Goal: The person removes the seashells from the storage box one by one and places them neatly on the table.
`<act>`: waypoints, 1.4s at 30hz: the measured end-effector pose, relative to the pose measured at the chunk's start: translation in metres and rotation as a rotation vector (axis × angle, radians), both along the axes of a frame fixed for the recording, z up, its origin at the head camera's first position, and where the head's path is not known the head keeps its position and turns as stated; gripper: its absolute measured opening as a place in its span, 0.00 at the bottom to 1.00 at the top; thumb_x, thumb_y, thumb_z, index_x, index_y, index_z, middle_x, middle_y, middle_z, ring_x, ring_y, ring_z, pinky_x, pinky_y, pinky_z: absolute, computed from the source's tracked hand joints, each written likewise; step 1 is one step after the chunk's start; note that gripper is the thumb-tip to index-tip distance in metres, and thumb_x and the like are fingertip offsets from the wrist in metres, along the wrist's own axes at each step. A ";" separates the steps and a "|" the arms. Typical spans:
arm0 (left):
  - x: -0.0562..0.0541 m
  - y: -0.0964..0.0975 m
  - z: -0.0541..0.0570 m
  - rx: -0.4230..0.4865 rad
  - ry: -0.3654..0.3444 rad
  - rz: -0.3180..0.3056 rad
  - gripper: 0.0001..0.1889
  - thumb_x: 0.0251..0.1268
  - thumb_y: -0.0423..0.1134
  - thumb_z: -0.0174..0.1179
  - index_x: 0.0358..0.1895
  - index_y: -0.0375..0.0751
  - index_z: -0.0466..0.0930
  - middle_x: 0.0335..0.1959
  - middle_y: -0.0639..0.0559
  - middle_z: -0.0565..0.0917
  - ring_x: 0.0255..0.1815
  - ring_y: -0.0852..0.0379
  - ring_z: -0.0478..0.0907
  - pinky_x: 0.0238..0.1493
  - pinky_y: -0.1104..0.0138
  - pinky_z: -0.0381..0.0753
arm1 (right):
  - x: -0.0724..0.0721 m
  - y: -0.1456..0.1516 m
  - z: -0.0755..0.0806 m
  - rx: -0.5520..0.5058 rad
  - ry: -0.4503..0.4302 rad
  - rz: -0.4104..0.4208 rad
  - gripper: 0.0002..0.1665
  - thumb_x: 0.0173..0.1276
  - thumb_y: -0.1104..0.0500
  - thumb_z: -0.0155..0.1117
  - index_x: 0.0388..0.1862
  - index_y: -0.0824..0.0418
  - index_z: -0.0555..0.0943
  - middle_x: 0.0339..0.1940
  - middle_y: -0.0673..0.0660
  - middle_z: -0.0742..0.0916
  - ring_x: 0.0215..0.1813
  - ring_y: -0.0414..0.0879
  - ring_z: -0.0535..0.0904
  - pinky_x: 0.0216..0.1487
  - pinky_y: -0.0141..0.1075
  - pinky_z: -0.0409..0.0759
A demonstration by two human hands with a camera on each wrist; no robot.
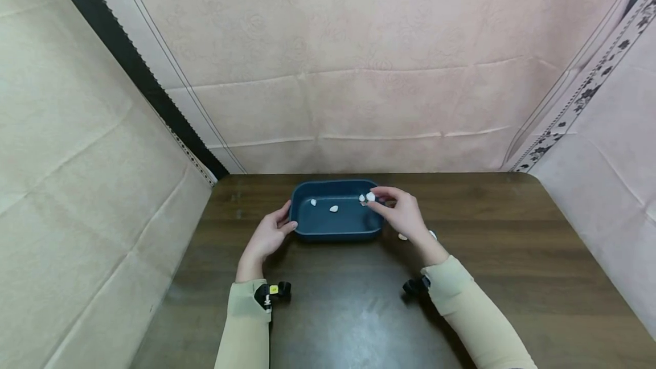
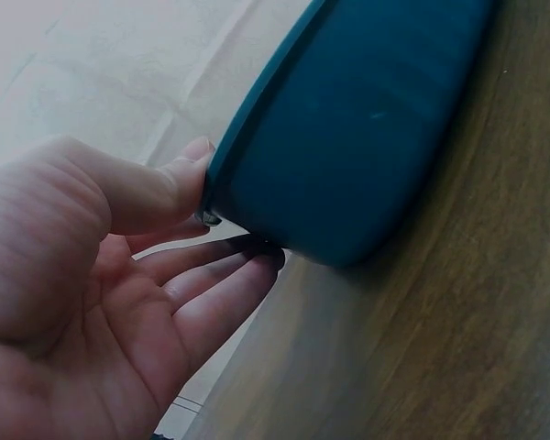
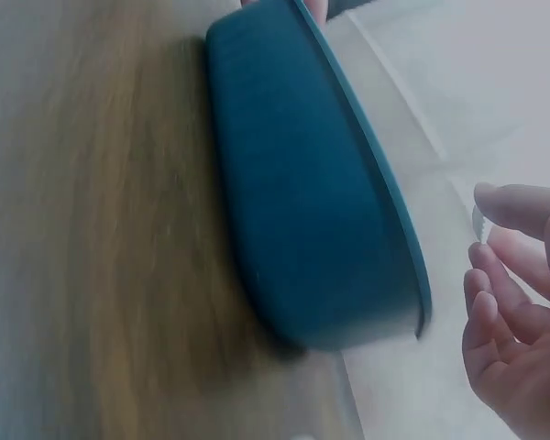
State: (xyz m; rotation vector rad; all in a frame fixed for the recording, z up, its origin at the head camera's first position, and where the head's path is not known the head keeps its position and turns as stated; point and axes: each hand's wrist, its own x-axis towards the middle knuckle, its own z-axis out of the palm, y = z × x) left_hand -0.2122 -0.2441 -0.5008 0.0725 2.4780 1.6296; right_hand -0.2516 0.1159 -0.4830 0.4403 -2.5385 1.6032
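Note:
A dark blue rectangular tray (image 1: 338, 237) rests on the table. My left hand (image 1: 270, 233) holds its left end, thumb at the rim and fingers against the outer wall below, as the left wrist view (image 2: 247, 192) shows. Over the right end, my right hand (image 1: 405, 215) pinches a small white shell (image 1: 370, 196) between thumb and fingertips; its ridged edge shows in the right wrist view. Inside the tray lie several small pale shells, one near the middle (image 1: 333, 209), one at the left (image 1: 314, 202) and others below my right fingertips.
More pale pieces (image 1: 402, 237) lie on the wooden table (image 1: 348, 300), partly hidden by my right wrist. A light cloth wall (image 1: 328, 101) stands right behind the tray, with further cloth at both sides.

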 end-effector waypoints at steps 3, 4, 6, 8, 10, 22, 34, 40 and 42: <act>0.000 0.000 0.000 0.000 -0.001 0.000 0.34 0.84 0.35 0.58 0.87 0.41 0.56 0.84 0.40 0.62 0.78 0.42 0.71 0.74 0.49 0.71 | 0.005 0.017 -0.002 -0.018 -0.007 -0.034 0.23 0.73 0.52 0.77 0.62 0.59 0.87 0.51 0.56 0.91 0.51 0.50 0.86 0.52 0.37 0.86; 0.000 0.000 0.000 0.000 -0.001 -0.001 0.34 0.84 0.35 0.58 0.87 0.41 0.56 0.85 0.40 0.62 0.78 0.42 0.70 0.74 0.49 0.71 | 0.007 0.022 -0.003 -0.020 -0.011 -0.045 0.24 0.73 0.52 0.77 0.63 0.59 0.87 0.50 0.56 0.91 0.52 0.50 0.86 0.52 0.35 0.85; 0.000 0.000 -0.001 0.001 -0.004 0.001 0.34 0.84 0.35 0.57 0.87 0.41 0.56 0.85 0.40 0.62 0.79 0.42 0.70 0.74 0.48 0.71 | 0.010 0.033 -0.006 -0.020 -0.015 -0.063 0.25 0.73 0.51 0.76 0.64 0.61 0.86 0.51 0.57 0.91 0.53 0.50 0.86 0.53 0.32 0.85; 0.000 0.000 -0.001 -0.002 -0.006 0.003 0.34 0.85 0.35 0.57 0.87 0.42 0.56 0.85 0.41 0.61 0.79 0.42 0.70 0.74 0.49 0.71 | 0.013 0.043 -0.008 -0.016 -0.029 -0.078 0.26 0.74 0.50 0.76 0.64 0.62 0.86 0.52 0.58 0.91 0.54 0.50 0.86 0.54 0.30 0.84; 0.000 0.000 -0.002 -0.001 -0.005 0.004 0.34 0.85 0.35 0.57 0.87 0.42 0.56 0.85 0.41 0.62 0.78 0.42 0.70 0.74 0.49 0.71 | 0.017 0.054 -0.009 -0.016 -0.054 -0.093 0.27 0.74 0.48 0.76 0.64 0.61 0.86 0.53 0.58 0.91 0.55 0.50 0.86 0.54 0.28 0.83; -0.001 -0.001 -0.003 -0.003 -0.010 0.008 0.34 0.85 0.36 0.57 0.87 0.43 0.56 0.84 0.38 0.63 0.78 0.42 0.71 0.73 0.49 0.72 | 0.041 0.112 -0.024 0.014 -0.219 -0.127 0.33 0.76 0.46 0.73 0.71 0.63 0.82 0.59 0.62 0.88 0.57 0.44 0.83 0.48 0.26 0.82; -0.001 -0.002 -0.004 -0.015 -0.011 0.002 0.35 0.85 0.37 0.58 0.87 0.44 0.56 0.84 0.40 0.63 0.80 0.42 0.68 0.75 0.49 0.70 | 0.043 0.148 -0.028 0.148 -0.246 -0.055 0.26 0.76 0.52 0.74 0.66 0.65 0.85 0.56 0.62 0.90 0.53 0.46 0.86 0.48 0.28 0.83; -0.002 -0.002 -0.004 -0.010 -0.009 0.001 0.35 0.84 0.37 0.58 0.87 0.43 0.56 0.84 0.40 0.64 0.80 0.43 0.68 0.74 0.50 0.71 | 0.044 0.160 -0.029 0.215 -0.253 -0.043 0.24 0.75 0.56 0.74 0.64 0.67 0.85 0.54 0.63 0.90 0.54 0.52 0.87 0.48 0.28 0.83; -0.002 -0.002 -0.005 -0.013 -0.004 -0.001 0.35 0.84 0.37 0.58 0.87 0.43 0.56 0.84 0.40 0.64 0.79 0.43 0.69 0.74 0.50 0.71 | 0.045 0.162 -0.030 0.236 -0.257 -0.041 0.23 0.75 0.57 0.74 0.63 0.68 0.85 0.53 0.63 0.90 0.54 0.54 0.86 0.48 0.29 0.83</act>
